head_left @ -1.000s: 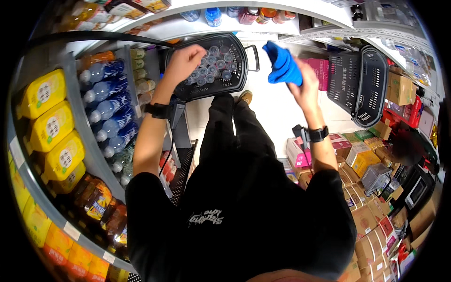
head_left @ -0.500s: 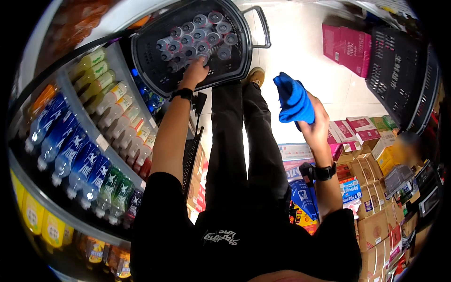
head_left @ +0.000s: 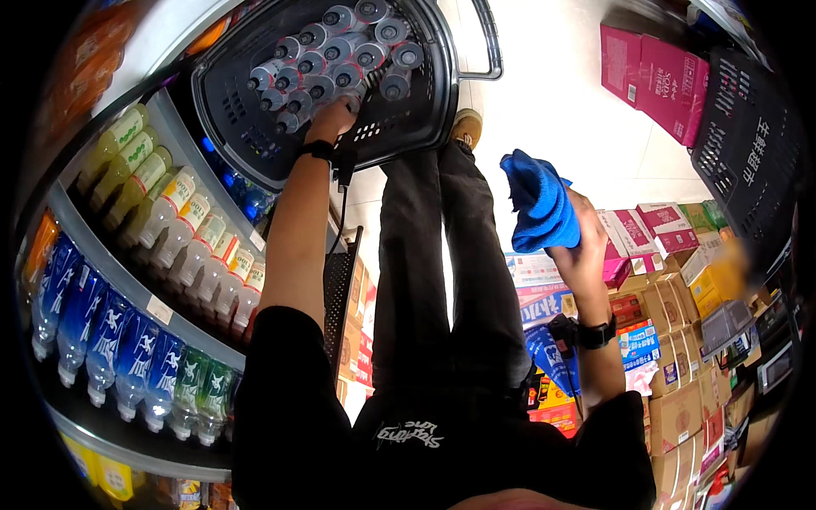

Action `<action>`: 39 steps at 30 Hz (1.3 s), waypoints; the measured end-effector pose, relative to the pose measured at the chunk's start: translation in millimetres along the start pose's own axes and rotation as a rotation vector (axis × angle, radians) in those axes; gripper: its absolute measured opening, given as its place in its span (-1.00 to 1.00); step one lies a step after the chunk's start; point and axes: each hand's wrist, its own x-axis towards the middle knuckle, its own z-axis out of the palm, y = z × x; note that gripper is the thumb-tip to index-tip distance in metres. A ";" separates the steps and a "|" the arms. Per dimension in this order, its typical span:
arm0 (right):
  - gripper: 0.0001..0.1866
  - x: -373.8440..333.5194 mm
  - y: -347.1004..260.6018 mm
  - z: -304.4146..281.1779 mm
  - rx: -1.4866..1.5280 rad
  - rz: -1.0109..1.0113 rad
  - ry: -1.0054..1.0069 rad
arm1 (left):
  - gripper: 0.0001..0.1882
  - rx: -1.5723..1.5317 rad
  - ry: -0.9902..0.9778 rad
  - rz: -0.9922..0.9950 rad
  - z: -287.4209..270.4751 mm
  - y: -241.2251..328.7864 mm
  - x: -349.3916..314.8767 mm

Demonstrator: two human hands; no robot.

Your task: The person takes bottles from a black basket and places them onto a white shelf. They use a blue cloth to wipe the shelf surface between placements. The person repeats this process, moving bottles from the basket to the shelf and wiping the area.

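Clear bottles with dark caps and reddish rings (head_left: 311, 63) stand packed in a black plastic basket (head_left: 391, 140) at the upper left. Reaching over the basket's near rim, my left hand (head_left: 334, 119) has its fingers closed round the top of the nearest bottle (head_left: 350, 99); the fingertips are partly hidden. On the other side, my right hand (head_left: 585, 242) grips a bunched blue cloth (head_left: 541, 204), held up above the floor to the right of my legs. A black band sits on each wrist.
Left of me, shelves (head_left: 161, 308) hold rows of bottled drinks. Stacked cartons (head_left: 680, 382) line the right side. Pink boxes (head_left: 654, 81) and black crates (head_left: 752, 144) stand at the far right. The basket's handle (head_left: 495, 42) juts out over the pale floor (head_left: 561, 102).
The view has shifted, and the basket appears larger and further left. My left hand remains at the near bottles. The blue cloth, still in my right hand, appears slightly lower and further right.
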 end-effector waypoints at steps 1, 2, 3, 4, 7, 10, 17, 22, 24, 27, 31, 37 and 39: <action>-0.46 0.6 -1.8 -0.2 0.001 0.006 0.007 | -0.48 -0.086 -0.037 -0.037 2.3 -2.1 3.1; -0.46 1.7 -3.2 -0.6 -0.005 0.014 0.014 | -0.49 -0.176 -0.076 -0.069 4.8 -1.5 7.0; -0.46 2.1 -3.8 -0.6 0.003 0.031 0.013 | -0.50 -0.266 -0.116 -0.101 7.2 -1.0 10.4; -0.46 3.1 -4.5 -1.1 -0.005 0.028 -0.001 | -0.52 -0.342 -0.162 -0.107 7.7 -3.6 12.5; -0.46 4.4 -2.8 -2.3 -0.040 0.027 -0.017 | -0.65 -0.401 -0.199 -0.079 -1.4 -0.5 13.0; -0.44 5.0 -4.3 -2.6 -0.056 0.014 -0.013 | -0.71 -0.367 -0.180 -0.070 -5.1 -7.4 15.4; -0.43 -0.7 -49.5 -18.4 -0.039 -0.035 0.051 | -0.77 -0.176 0.165 0.193 -54.1 -9.6 -75.7; -0.42 -3.8 -115.9 -59.8 0.025 -0.225 0.089 | -0.88 -0.045 0.574 0.447 -111.1 -2.1 -231.7; -0.42 -10.9 -150.2 -79.1 0.045 -0.296 0.098 | -0.85 -0.070 0.626 0.426 -147.6 4.2 -310.1; -0.38 -15.8 -193.1 -102.2 0.201 -0.340 0.075 | -0.72 -0.121 0.755 0.357 -192.8 17.8 -418.4; -0.32 -16.4 -256.0 -133.6 0.354 -0.411 0.036 | -0.75 -0.201 1.000 0.506 -243.5 39.2 -541.1; -0.32 -7.4 -353.0 -167.6 0.562 -0.579 -0.021 | -0.85 -0.160 1.346 0.715 -323.4 64.1 -682.3; -0.32 -2.6 -382.7 -169.4 0.608 -0.674 0.027 | -0.90 -0.237 1.430 0.893 -349.0 75.9 -714.9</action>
